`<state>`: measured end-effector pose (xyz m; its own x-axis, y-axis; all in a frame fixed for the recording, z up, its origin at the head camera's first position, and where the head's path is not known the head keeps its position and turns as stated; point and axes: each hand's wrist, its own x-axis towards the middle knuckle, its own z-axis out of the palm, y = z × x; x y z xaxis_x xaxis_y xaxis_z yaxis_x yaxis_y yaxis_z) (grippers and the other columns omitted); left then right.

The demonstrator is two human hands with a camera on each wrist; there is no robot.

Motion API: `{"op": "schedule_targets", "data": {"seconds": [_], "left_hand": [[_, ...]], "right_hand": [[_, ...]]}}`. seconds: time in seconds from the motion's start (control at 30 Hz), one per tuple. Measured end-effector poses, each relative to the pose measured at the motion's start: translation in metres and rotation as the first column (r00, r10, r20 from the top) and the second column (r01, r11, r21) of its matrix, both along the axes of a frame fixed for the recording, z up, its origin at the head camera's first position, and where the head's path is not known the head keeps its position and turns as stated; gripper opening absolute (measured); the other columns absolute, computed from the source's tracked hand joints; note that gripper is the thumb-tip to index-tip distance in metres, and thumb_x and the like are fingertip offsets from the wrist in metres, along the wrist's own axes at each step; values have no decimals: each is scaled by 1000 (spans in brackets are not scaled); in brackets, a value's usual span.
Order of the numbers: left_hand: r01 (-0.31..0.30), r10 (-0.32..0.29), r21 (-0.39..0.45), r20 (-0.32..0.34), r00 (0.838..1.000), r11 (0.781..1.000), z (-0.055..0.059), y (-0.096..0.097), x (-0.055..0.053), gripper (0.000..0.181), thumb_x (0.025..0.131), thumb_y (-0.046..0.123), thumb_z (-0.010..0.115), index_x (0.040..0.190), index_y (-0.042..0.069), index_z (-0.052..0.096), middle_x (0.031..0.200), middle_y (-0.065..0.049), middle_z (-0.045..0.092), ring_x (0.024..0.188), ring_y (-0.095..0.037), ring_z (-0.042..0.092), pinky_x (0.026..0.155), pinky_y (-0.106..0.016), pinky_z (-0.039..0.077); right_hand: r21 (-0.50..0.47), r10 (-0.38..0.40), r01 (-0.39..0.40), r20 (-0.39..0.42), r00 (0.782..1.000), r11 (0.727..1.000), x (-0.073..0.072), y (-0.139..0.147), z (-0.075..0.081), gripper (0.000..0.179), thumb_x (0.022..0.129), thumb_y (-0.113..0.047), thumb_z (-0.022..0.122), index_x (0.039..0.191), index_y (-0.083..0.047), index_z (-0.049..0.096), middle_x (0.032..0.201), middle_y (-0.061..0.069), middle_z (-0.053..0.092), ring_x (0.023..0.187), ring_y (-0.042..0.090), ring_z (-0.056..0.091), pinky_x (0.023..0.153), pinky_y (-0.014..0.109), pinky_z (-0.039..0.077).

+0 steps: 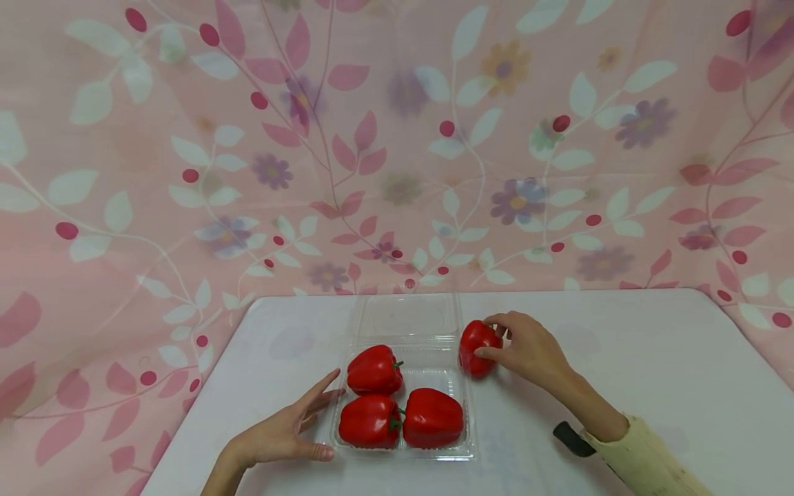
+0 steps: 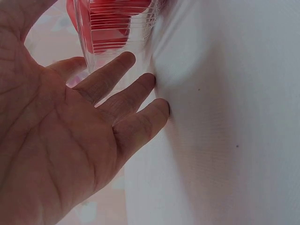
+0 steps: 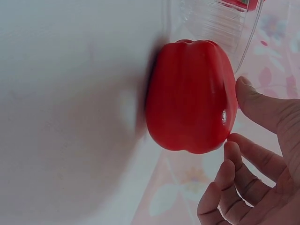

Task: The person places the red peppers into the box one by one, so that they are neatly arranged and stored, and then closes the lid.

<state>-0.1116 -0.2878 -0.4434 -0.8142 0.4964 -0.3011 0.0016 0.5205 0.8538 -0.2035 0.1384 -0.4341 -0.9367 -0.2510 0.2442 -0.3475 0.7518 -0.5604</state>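
My right hand (image 1: 533, 348) pinches a shiny red bell pepper (image 1: 476, 348) between thumb and forefinger, just right of a clear plastic clamshell box (image 1: 437, 380). In the right wrist view, the thumb meets one side of this pepper (image 3: 190, 96) and the forefinger its end; the other fingers curl loosely away. Inside the box lie a back-left red pepper (image 1: 372, 370), a front-left one (image 1: 367, 421) and a front-right one (image 1: 432, 418). My left hand (image 1: 282, 430) is spread at the box's left edge, fingertips close to its ribbed wall (image 2: 119, 28), holding nothing.
The box's clear lid (image 1: 409, 317) is folded back behind it. A white cloth (image 1: 626, 344) covers the table. Behind the table hangs a pink floral curtain (image 1: 397, 138). A black strap (image 1: 573, 439) shows beside my right sleeve (image 1: 645, 455).
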Motion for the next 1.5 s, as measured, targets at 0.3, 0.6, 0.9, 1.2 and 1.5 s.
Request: {"op": "schedule_targets", "data": {"seconds": [0.3, 0.6, 0.9, 1.2, 1.5], "left_hand": [[-3, 3, -26, -12, 1000, 1000, -2, 0, -2, 108, 80, 26, 81, 159, 34, 8, 157, -16, 30, 144, -42, 24, 108, -60, 30], [-6, 5, -33, -11, 1000, 999, -1, 0, -1, 108, 80, 28, 81, 159, 33, 8, 157, -17, 30, 143, -42, 25, 107, -61, 31], [0, 0, -32, -26, 1000, 999, 3, 1, 1, 108, 80, 26, 82, 159, 30, 8, 156, -19, 30, 142, -44, 26, 107, -60, 33], [8, -8, -31, -28, 1000, 999, 0, 0, 0, 108, 80, 27, 81, 159, 32, 8, 156, -19, 30, 142, -43, 27, 107, -59, 33], [8, -9, -26, -22, 1000, 1000, 1, 0, 1, 108, 80, 25, 81, 159, 32, 8, 157, -19, 30, 143, -42, 26, 108, -58, 32]], "right_hand": [[11, -20, 19, 33, 999, 1000, -2, 3, -2, 54, 71, -27, 89, 118, -10, 68, 90, 2, 60, 87, 27, 57, 60, 28, 49], [8, -2, 2, 44, 999, 1000, -2, 7, -2, 55, 71, -25, 89, 120, -12, 68, 97, 5, 62, 90, 28, 57, 64, 30, 53], [-1, 48, -48, 51, 998, 999, -1, 12, 0, 53, 74, -21, 86, 123, -13, 68, 99, 6, 61, 93, 28, 56, 67, 34, 55], [-28, 82, -80, 103, 991, 996, 2, 15, 1, 52, 77, -13, 81, 127, -16, 66, 104, 7, 59, 101, 31, 54, 71, 40, 57], [-125, 148, -129, 154, 977, 984, 2, 17, 4, 49, 77, 1, 75, 123, -14, 70, 106, 10, 58, 103, 34, 51, 67, 34, 58]]}}
